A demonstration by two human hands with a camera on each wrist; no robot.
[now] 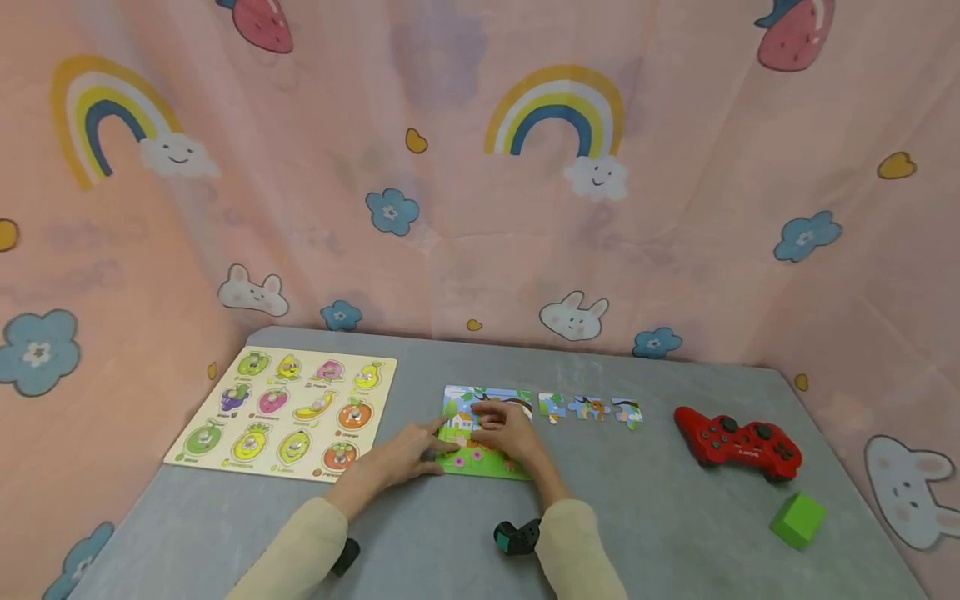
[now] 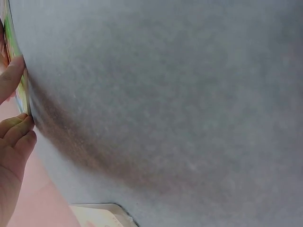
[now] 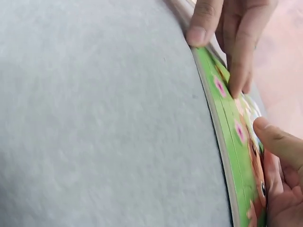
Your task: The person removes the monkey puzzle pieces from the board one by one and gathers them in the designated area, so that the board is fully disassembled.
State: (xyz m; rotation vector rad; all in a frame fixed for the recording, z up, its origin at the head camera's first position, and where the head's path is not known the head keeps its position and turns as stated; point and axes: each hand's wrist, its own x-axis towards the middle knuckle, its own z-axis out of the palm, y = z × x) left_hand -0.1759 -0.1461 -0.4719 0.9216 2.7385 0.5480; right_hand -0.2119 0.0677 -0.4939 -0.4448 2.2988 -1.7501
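Note:
A picture jigsaw puzzle (image 1: 480, 464) with a house, green grass and pink flowers lies flat in the middle of the table. My left hand (image 1: 405, 456) rests at its left edge; in the right wrist view the left thumb (image 3: 199, 33) touches the near corner and a finger reaches onto the picture. Over the right part of the puzzle is my right hand (image 1: 513, 431), thumb and index finger spread apart with their tips close over the picture. Three loose pieces, a leafy piece (image 1: 552, 405), an animal piece (image 1: 588, 407) and a branch piece (image 1: 627, 411), lie to the right.
To the left lies a cream fruit board (image 1: 281, 417). A red game controller (image 1: 738, 444) and a green block (image 1: 798, 520) sit on the right side of the grey table (image 1: 637, 517). A pink patterned curtain (image 1: 480, 250) hangs behind the far edge.

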